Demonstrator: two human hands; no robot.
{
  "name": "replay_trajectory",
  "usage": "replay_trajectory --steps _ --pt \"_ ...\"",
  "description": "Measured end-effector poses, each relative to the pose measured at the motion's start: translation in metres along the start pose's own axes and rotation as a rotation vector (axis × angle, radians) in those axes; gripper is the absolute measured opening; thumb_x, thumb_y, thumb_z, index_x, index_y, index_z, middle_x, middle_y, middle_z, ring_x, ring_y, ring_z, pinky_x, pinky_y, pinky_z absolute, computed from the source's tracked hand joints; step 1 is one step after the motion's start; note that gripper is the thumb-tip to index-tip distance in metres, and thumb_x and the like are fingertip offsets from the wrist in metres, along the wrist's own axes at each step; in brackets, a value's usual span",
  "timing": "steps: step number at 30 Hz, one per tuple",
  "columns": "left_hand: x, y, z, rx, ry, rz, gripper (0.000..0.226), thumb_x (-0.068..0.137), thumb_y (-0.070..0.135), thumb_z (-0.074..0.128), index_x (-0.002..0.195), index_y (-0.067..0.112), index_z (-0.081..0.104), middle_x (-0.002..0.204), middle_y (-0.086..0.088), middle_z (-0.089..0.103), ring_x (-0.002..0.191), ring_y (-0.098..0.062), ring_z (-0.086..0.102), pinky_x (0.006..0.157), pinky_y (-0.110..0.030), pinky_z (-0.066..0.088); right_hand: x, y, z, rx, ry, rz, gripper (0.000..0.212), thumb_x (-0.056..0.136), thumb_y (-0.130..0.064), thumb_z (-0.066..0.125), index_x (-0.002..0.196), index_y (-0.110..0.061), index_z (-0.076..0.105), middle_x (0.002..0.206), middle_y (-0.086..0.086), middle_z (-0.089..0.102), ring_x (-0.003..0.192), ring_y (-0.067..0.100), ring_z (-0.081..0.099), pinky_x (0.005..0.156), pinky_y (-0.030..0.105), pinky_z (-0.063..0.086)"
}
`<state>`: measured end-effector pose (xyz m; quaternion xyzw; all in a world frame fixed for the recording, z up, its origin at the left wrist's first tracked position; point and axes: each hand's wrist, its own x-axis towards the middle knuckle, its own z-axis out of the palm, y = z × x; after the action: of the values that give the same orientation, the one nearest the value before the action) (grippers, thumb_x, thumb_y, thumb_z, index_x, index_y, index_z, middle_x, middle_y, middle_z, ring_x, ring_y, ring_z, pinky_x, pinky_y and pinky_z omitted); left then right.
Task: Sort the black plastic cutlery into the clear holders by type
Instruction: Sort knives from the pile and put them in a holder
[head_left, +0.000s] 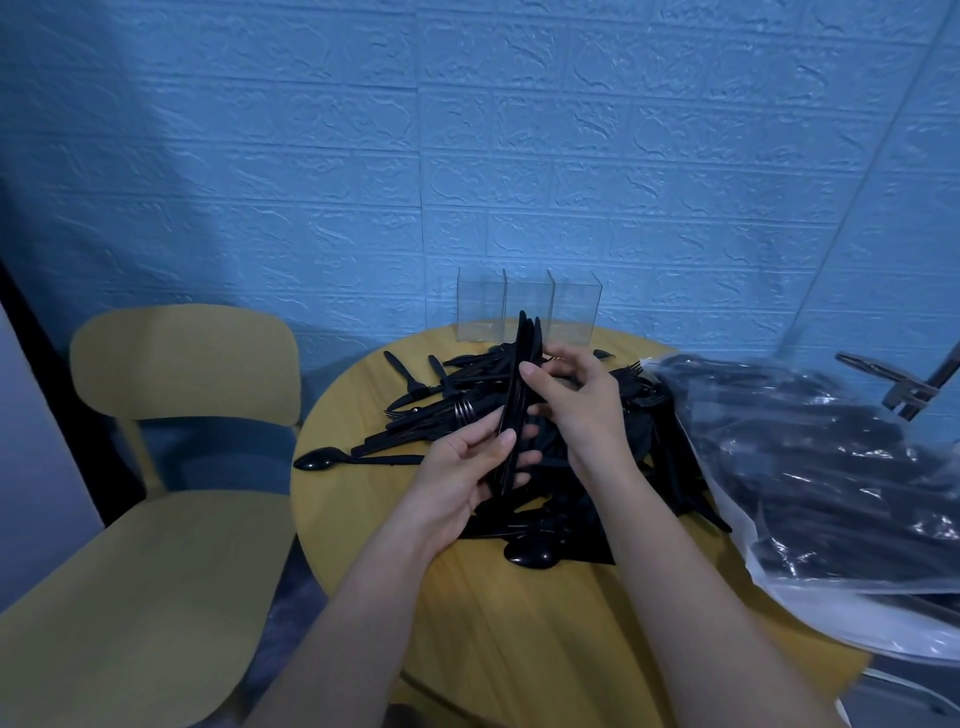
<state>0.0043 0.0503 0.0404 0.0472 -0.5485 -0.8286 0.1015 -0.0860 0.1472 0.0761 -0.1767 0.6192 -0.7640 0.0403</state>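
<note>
- Head view: the left hand (470, 467) grips the lower end of a bundle of knives (519, 395); the right hand (582, 400) pinches it midway, above the cutlery pile (519, 457) on the table (363, 519).
- The holders (527, 312) stand behind, apparently empty.
- The knives look light, stiff and slippery; best held by the handles.
- No writing can be read.

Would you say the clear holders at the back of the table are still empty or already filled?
Empty, as far as shows: the clear holders stand upright with only wall and table visible through them. Both hands grip a bundle of black cutlery in front.
</note>
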Motion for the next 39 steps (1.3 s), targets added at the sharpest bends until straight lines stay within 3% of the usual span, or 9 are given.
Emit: replay_trajectory --steps 6,8,12,17,23,27,31,35,39 --pt "0.001 -0.001 -0.002 -0.030 0.007 0.003 0.028 0.090 0.002 0.053 0.111 0.016 0.064 0.095 0.000 0.074 0.080 -0.013 0.070 0.068 -0.024 0.058 0.009 0.000 -0.014 -0.252 -0.044 -0.069 0.022 0.082 -0.015 0.073 0.100 -0.019 0.061 0.086 -0.001 0.062 0.076 0.011 0.061 0.062 0.024 0.055" --pt "0.002 0.000 -0.004 -0.077 0.035 0.007 0.025 0.090 0.001 0.052 0.108 0.013 0.064 0.095 -0.001 0.074 0.079 -0.012 0.070 0.067 -0.025 0.058 0.014 -0.002 -0.031 -0.512 -0.064 -0.145 0.010 0.083 -0.016 0.072 0.090 -0.022 0.068 0.082 -0.007 0.065 0.079 0.009 0.060 0.071 0.024 0.052" --pt "0.004 0.001 -0.009 -0.201 0.082 0.019 0.026 0.088 0.003 0.053 0.111 0.009 0.064 0.096 -0.002 0.072 0.078 -0.011 0.069 0.068 -0.026 0.058 0.011 -0.002 -0.056 -1.083 -0.325 -0.073 0.005 0.085 -0.021 0.070 0.088 -0.021 0.074 0.087 -0.008 0.064 0.086 0.009 0.058 0.075 0.018 0.040" --pt "0.006 0.005 -0.015 -0.342 0.152 0.036 0.027 0.091 0.005 0.050 0.115 0.008 0.063 0.095 -0.002 0.071 0.074 -0.008 0.067 0.065 -0.024 0.057 0.004 -0.001 -0.054 -1.257 -0.541 -0.024 0.013 0.082 -0.035 0.071 0.088 -0.023 0.071 0.083 -0.016 0.052 0.092 0.010 0.054 0.092 0.029 0.043" --pt "0.006 0.005 -0.016 -0.351 0.199 0.051 0.025 0.094 0.005 0.048 0.113 0.010 0.063 0.103 -0.004 0.071 0.076 -0.007 0.067 0.067 -0.023 0.057 0.001 0.002 -0.051 -1.213 -0.620 -0.011 0.014 0.083 -0.040 0.069 0.080 -0.027 0.069 0.092 -0.015 0.055 0.095 0.009 0.052 0.106 0.042 0.034" --pt "0.004 0.006 -0.015 -0.320 0.221 0.051 0.022 0.094 0.005 0.049 0.107 0.012 0.065 0.100 -0.003 0.072 0.077 -0.007 0.068 0.068 -0.023 0.058 -0.003 0.002 -0.052 -1.193 -0.623 -0.013 0.024 0.082 -0.049 0.066 0.083 -0.025 0.069 0.093 -0.014 0.058 0.095 0.007 0.051 0.108 0.038 0.027" --pt "0.003 0.006 -0.013 -0.302 0.226 0.051 0.022 0.094 0.004 0.049 0.107 0.012 0.065 0.098 -0.002 0.073 0.078 -0.008 0.069 0.070 -0.024 0.058 -0.004 0.001 -0.050 -1.187 -0.625 -0.011 0.013 0.079 -0.040 0.073 0.078 -0.031 0.062 0.097 -0.014 0.054 0.098 0.011 0.052 0.103 0.035 0.033" --pt "0.002 0.006 -0.012 -0.277 0.234 0.058 0.022 0.094 0.005 0.049 0.105 0.013 0.065 0.094 0.000 0.074 0.079 -0.008 0.069 0.073 -0.024 0.058 0.001 -0.006 -0.056 -0.917 -0.373 -0.024 0.011 0.082 -0.028 0.073 0.075 -0.031 0.064 0.086 -0.011 0.063 0.085 0.010 0.059 0.071 0.020 0.044" --pt "0.002 0.007 -0.013 -0.276 0.234 0.073 0.021 0.094 0.004 0.049 0.106 0.011 0.065 0.094 -0.002 0.074 0.080 -0.011 0.070 0.071 -0.025 0.059 0.002 -0.014 -0.059 -0.368 -0.092 -0.022 0.007 0.084 -0.016 0.070 0.081 -0.021 0.067 0.079 -0.006 0.069 0.072 0.002 0.063 0.071 0.016 0.048"
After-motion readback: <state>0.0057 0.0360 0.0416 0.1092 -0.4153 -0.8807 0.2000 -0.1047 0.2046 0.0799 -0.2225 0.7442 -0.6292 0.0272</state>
